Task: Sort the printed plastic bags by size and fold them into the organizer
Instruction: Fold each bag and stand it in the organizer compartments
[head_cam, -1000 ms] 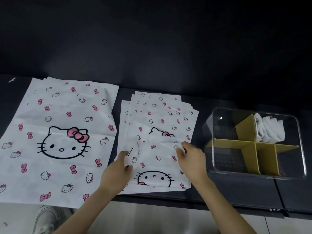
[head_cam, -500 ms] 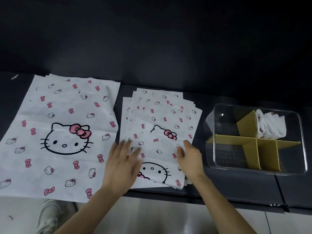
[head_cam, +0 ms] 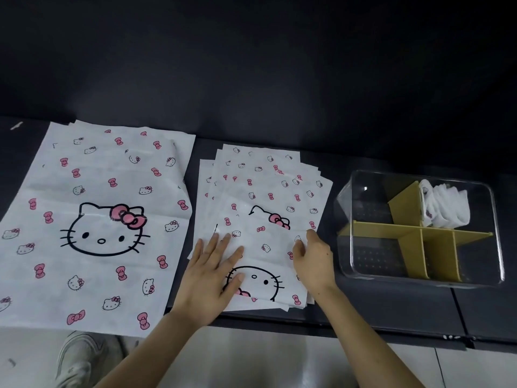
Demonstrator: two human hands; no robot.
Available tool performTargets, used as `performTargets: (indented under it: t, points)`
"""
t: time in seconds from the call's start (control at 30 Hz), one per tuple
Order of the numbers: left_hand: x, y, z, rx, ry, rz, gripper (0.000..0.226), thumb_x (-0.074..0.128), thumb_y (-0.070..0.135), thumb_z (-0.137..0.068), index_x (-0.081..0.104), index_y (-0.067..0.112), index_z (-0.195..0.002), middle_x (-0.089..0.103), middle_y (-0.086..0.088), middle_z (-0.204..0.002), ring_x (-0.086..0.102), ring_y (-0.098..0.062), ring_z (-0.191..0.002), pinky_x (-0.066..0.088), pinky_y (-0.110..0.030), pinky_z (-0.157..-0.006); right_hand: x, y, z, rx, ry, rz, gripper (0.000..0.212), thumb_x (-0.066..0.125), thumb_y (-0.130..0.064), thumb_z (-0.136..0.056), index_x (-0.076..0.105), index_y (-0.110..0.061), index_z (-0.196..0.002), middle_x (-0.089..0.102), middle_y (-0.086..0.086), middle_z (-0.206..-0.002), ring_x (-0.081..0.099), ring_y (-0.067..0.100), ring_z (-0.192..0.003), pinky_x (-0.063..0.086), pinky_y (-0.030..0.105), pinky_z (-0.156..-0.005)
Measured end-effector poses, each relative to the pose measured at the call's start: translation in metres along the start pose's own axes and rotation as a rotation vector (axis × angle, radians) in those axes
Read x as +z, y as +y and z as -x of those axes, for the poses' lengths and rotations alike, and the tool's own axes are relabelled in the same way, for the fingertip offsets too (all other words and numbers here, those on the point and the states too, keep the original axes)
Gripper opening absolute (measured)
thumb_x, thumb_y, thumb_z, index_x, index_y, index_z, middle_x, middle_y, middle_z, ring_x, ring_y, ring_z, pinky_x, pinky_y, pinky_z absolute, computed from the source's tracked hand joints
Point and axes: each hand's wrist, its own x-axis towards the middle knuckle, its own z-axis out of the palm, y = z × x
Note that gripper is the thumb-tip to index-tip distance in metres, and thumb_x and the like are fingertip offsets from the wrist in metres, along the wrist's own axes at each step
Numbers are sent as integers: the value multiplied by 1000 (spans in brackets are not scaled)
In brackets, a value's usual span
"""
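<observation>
Black table (head_cam: 391, 303) holds bags (head_cam: 263, 191) before dark wall (head_cam: 251, 65).

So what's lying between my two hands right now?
The folded top bag of the small pile, between left hand and right hand, head view.

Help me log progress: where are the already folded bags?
In the head view, the folded bags sit in the clear organizer's far right compartment, right of the small bag stack.

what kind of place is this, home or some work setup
Likely a plain sorting station, not clearly a home: a dark table against a bare dark wall, printed bags stacked by size, and a clear organizer with yellow dividers.
</observation>
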Motion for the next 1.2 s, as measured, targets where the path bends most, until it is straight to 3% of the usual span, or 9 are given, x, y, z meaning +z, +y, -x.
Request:
performTargets:
  t: [0.23, 0.57, 0.73, 0.77, 0.83, 0.9, 1.0, 1.1, 1.2]
  points:
    - [-2, 0, -9, -18, -30, -33, 54, 21, 50, -100, 45, 25, -141, 35, -5, -151, 26, -25, -142, 14, -35, -115, -2, -1, -1, 4, 5, 0, 7, 44, -6, -96, 48, -2, -92, 59, 13, -73, 52, 26, -55, 46, 35, -50]
    - [7, -4, -14, 6, 14, -89, 50, 28, 46, -98, 40, 27, -144, 32, -4, -153, 25, -26, -143, 22, -41, -110, 1, -1, 0, 38, 34, -10, 14, 46, -6, -97, 52, 3, -105, 66, 19, -91, 63, 29, -71, 55, 39, -64]
    - [6, -5, -15, 5, 19, -98, 50, 28, 49, -97, 41, 32, -143, 32, -3, -153, 24, -26, -143, 21, -41, -110, -8, -1, 2, 88, 18, -47, 22, 50, -7, -95, 52, 1, -116, 66, 14, -93, 57, 12, -64, 46, 16, -56]
    - [6, -5, -15, 9, 15, -103, 50, 28, 50, -97, 41, 32, -142, 32, -3, -153, 24, -26, -143, 21, -41, -110, -11, -2, 6, 59, 79, -14, 28, 54, -7, -93, 52, -2, -120, 66, 12, -92, 60, 14, -68, 46, 15, -59]
    - [6, -3, -14, 8, 5, -110, 51, 28, 53, -96, 42, 33, -142, 33, -3, -152, 25, -26, -142, 22, -41, -109, -12, -1, 21, -139, 297, 211, 35, 63, -9, -86, 58, -5, -120, 67, 11, -99, 65, 26, -82, 53, 29, -71]
    - [6, -2, -15, 2, 7, -117, 52, 27, 55, -96, 43, 34, -141, 33, -2, -152, 25, -25, -142, 21, -41, -109, 3, -4, 40, -305, 378, 406, 35, 57, -17, -85, 64, -8, -118, 66, 14, -111, 64, 33, -96, 52, 42, -87]
    - [7, -2, -15, 3, 4, -107, 52, 27, 56, -96, 45, 34, -140, 34, -2, -152, 26, -25, -142, 21, -41, -109, 38, -7, 56, -324, 154, 492, 45, 37, -32, -92, 60, -17, -127, 56, 17, -133, 52, 37, -123, 30, 52, -109]
    - [7, -3, -16, 1, -7, -114, 53, 24, 57, -96, 44, 35, -140, 34, -3, -152, 25, -25, -143, 21, -42, -109, 53, 0, 57, -296, -11, 545, 50, 19, -37, -102, 50, -20, -137, 41, 13, -147, 36, 32, -138, 21, 55, -109]
    - [6, -3, -16, -4, -11, -110, 56, 19, 60, -97, 44, 34, -140, 35, -4, -152, 25, -26, -142, 21, -42, -109, 42, 19, 64, -243, -31, 566, 54, 10, -39, -102, 43, -22, -142, 35, 9, -151, 30, 29, -141, 18, 57, -110]
